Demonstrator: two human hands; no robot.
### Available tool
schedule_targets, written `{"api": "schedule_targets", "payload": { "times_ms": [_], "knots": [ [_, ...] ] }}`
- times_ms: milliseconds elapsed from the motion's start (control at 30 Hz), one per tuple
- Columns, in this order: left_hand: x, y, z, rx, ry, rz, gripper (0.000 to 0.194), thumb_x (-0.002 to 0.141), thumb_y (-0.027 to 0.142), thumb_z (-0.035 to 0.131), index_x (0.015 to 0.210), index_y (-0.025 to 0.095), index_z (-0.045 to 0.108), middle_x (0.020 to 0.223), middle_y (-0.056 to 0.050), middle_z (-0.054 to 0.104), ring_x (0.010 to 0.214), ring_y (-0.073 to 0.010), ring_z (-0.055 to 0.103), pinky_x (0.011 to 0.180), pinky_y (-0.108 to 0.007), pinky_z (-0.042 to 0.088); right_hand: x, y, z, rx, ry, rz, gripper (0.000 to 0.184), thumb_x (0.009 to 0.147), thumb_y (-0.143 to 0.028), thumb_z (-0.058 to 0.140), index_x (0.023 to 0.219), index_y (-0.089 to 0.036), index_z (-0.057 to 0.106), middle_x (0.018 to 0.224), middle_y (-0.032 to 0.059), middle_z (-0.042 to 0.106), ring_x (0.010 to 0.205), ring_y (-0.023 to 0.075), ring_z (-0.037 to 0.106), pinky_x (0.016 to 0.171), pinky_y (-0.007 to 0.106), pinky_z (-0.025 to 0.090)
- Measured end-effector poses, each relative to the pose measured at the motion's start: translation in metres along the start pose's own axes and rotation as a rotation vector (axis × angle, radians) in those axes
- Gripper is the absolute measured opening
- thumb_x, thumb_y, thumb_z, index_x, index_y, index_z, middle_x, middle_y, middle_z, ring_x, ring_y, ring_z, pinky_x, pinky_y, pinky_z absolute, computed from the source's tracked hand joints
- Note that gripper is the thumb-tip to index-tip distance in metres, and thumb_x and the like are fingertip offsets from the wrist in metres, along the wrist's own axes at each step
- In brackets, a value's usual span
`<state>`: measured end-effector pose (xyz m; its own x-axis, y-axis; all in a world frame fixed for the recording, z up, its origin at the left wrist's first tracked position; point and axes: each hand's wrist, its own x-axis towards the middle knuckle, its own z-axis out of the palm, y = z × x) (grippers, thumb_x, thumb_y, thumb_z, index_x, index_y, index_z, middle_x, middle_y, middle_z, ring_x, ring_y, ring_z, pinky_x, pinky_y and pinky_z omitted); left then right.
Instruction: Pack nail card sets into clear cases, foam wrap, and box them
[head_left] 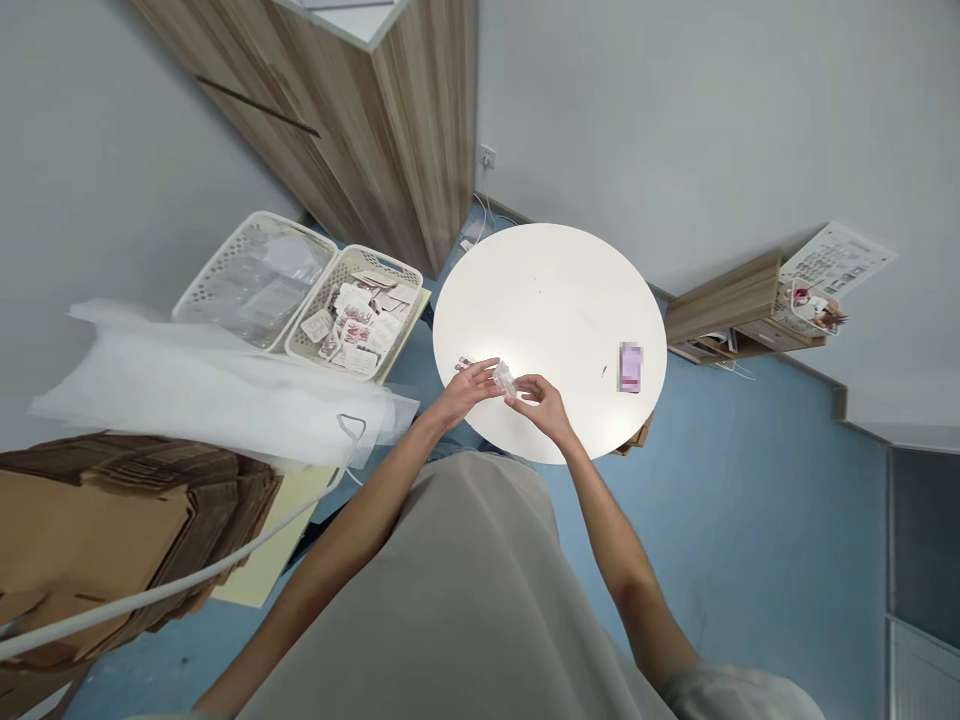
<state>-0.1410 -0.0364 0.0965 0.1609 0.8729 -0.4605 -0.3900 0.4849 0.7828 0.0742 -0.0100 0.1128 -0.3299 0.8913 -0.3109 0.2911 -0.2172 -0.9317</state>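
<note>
Over the near part of a round white table [547,290], both hands hold a small clear plastic packet [505,378]. My left hand [471,388] grips its left side with the fingers fairly straight and the thumb beneath. At its lower right, my right hand [541,402] pinches the packet between thumb and fingers. What is inside the packet is too small to make out. Just beyond my left hand lies a small item with dark reddish spots [464,364], partly covered by the fingers. A pinkish-purple rectangle [630,368], blurred out, rests on the right side of the table.
Left of the table, a white basket [416,275] holds printed packets, and another basket [180,300] holds clear bags. White sheeting [210,380] and stacked flattened cardboard [90,530] lie nearer. A wooden cabinet [420,130] stands behind; a low shelf [727,300] is at right.
</note>
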Motion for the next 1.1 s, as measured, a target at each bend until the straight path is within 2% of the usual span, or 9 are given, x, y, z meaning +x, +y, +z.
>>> {"api": "schedule_targets", "payload": {
  "times_ms": [233,467,667,967,1100],
  "knots": [
    [-0.001,-0.001,-0.008,0.050,-0.017,-0.007,0.088,0.063,0.037,0.105,0.143,0.020,0.072,0.150,-0.017,0.070,0.145,-0.0383,0.061,0.129,-0.060,0.042,-0.010,-0.004,0.003,0.054,-0.042,0.060,0.053,0.074,-0.057,0.094,0.113,-0.026,0.075,0.125,0.0080,0.081,0.119,0.0287,0.077,0.111,0.047,0.060],
    [-0.002,0.002,-0.019,0.060,-0.052,0.015,0.088,0.062,0.037,0.107,0.142,0.019,0.075,0.149,-0.017,0.071,0.145,-0.0399,0.061,0.128,-0.059,0.043,-0.007,-0.004,0.011,0.066,-0.052,0.061,0.054,0.071,-0.057,0.096,0.111,-0.025,0.076,0.124,0.0089,0.081,0.119,0.0293,0.078,0.113,0.048,0.059],
    [-0.003,0.004,-0.032,0.075,-0.072,0.021,0.085,0.062,0.037,0.106,0.139,0.019,0.077,0.144,-0.017,0.074,0.143,-0.0401,0.063,0.128,-0.061,0.044,-0.008,-0.008,0.020,0.111,-0.046,0.116,0.055,0.067,-0.058,0.097,0.104,-0.025,0.075,0.118,0.0085,0.082,0.118,0.0294,0.078,0.112,0.048,0.060],
    [-0.006,0.006,-0.048,-0.029,-0.151,-0.030,0.078,0.068,0.031,0.104,0.139,0.019,0.076,0.146,-0.019,0.073,0.144,-0.0372,0.063,0.126,-0.060,0.046,-0.008,-0.009,0.010,0.168,-0.048,0.167,0.050,0.073,-0.061,0.094,0.101,-0.023,0.078,0.104,0.0077,0.085,0.106,0.0285,0.080,0.102,0.044,0.063],
    [-0.007,0.008,-0.057,-0.108,-0.150,-0.056,0.074,0.073,0.027,0.101,0.142,0.021,0.074,0.151,-0.018,0.070,0.143,-0.0344,0.065,0.127,-0.057,0.046,-0.001,-0.011,0.014,0.167,0.004,0.155,0.047,0.080,-0.066,0.087,0.096,-0.023,0.080,0.108,0.0082,0.085,0.112,0.0288,0.078,0.102,0.043,0.063]
  ]
}}
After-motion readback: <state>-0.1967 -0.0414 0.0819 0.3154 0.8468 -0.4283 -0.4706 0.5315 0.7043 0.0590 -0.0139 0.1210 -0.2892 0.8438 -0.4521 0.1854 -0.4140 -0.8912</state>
